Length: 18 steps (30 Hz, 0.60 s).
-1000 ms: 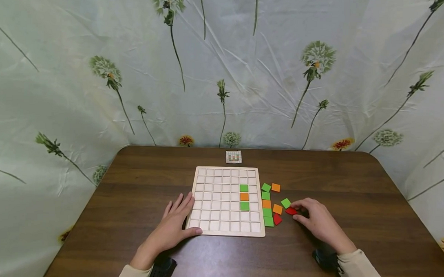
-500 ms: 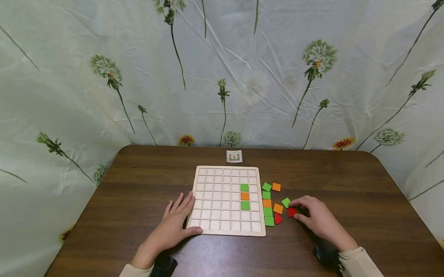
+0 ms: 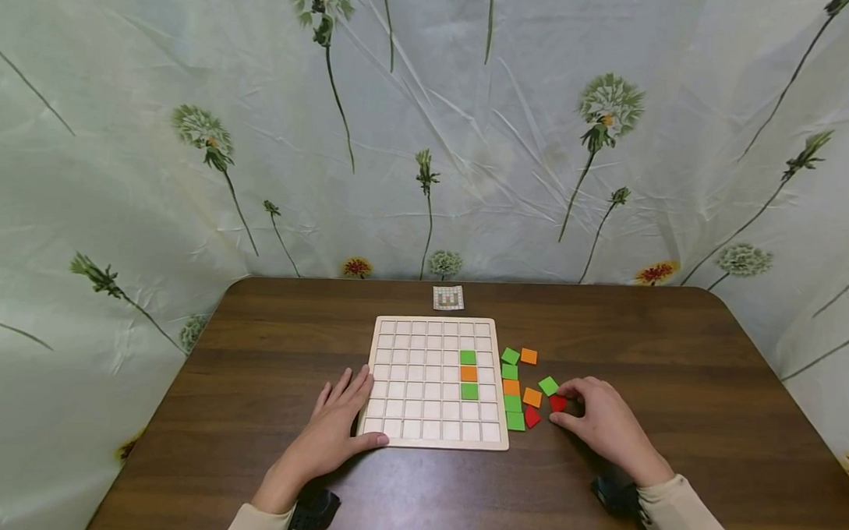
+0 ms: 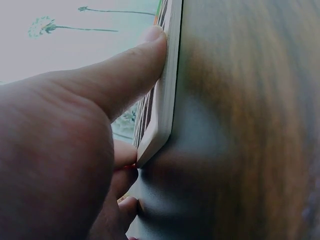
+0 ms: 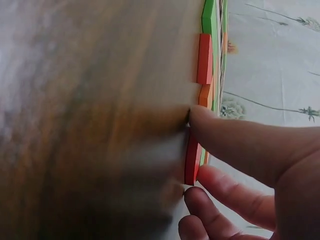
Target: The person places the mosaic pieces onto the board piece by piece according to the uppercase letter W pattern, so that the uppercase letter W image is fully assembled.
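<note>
In the head view a light wooden grid board lies on the table, with two green tiles and an orange tile set in one column. My left hand rests at its near left corner, fingers straight along the left side and thumb on the front rim. The left wrist view shows that thumb on the board's rim. Right of the board, my right hand pinches a red tile between thumb and forefinger. In the right wrist view this red tile stays low at the tabletop.
Loose green tiles, orange tiles and another red tile lie along the board's right side. A green tile sits just beyond the pinched one. Behind the board is a small patterned card. A flowered cloth hangs behind the table.
My right thumb has shifted left along the near side of the red tile, and the tile has turned a little. The left hand stays on the board.
</note>
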### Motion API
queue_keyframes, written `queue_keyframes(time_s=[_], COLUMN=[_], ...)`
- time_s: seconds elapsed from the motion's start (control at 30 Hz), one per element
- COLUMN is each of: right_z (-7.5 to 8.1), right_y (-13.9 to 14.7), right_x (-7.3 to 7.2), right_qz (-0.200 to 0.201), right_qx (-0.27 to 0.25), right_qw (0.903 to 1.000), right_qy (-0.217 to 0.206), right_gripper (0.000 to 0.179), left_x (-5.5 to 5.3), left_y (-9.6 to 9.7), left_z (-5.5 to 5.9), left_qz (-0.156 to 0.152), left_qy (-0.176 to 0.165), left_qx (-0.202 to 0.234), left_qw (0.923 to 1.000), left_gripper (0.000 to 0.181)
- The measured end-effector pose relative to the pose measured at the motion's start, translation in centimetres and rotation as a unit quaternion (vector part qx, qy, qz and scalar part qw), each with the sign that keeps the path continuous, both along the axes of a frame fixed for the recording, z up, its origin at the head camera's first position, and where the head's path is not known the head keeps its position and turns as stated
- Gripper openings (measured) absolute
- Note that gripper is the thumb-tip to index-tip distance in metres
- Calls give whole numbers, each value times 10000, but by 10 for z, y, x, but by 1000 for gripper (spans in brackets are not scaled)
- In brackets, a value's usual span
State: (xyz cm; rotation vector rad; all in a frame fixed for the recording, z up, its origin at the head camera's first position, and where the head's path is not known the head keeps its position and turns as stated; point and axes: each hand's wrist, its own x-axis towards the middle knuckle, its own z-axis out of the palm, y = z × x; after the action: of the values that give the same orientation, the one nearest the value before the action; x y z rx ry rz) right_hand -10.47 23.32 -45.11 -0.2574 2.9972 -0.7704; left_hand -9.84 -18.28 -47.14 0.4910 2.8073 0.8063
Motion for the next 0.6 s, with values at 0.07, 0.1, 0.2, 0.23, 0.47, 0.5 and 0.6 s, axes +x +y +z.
queue_keyframes(time_s=[0.07, 0.1, 0.2, 0.23, 0.47, 0.5, 0.6], right_z=[1, 1, 1, 1, 0, 0, -1], right_y=[0, 0, -2, -2, -7, -7, -8], right_x=[0, 0, 0, 0, 1, 1, 1], right_qz=[24, 34, 44, 35, -17, -27, -37], right_qx=[2, 11, 54, 68, 120, 124, 133], right_qw=[10000, 10000, 10000, 10000, 9999, 9999, 9999], right_qy=[5, 10, 3, -13, 9, 32, 67], right_gripper=[31, 29, 28, 29, 30, 29, 26], left_x=[0, 0, 0, 0, 1, 1, 1], left_y=[0, 0, 0, 0, 0, 0, 0], left_z=[0, 0, 0, 0, 0, 0, 0], left_qz=[1, 2, 5, 1, -20, -22, -28], left_qy=[-9, -12, -23, -26, -39, -46, -50], left_qx=[9, 14, 37, 39, 36, 42, 49], left_qw=[10000, 10000, 10000, 10000, 10000, 10000, 10000], left_gripper=[101, 101, 101, 101, 101, 101, 101])
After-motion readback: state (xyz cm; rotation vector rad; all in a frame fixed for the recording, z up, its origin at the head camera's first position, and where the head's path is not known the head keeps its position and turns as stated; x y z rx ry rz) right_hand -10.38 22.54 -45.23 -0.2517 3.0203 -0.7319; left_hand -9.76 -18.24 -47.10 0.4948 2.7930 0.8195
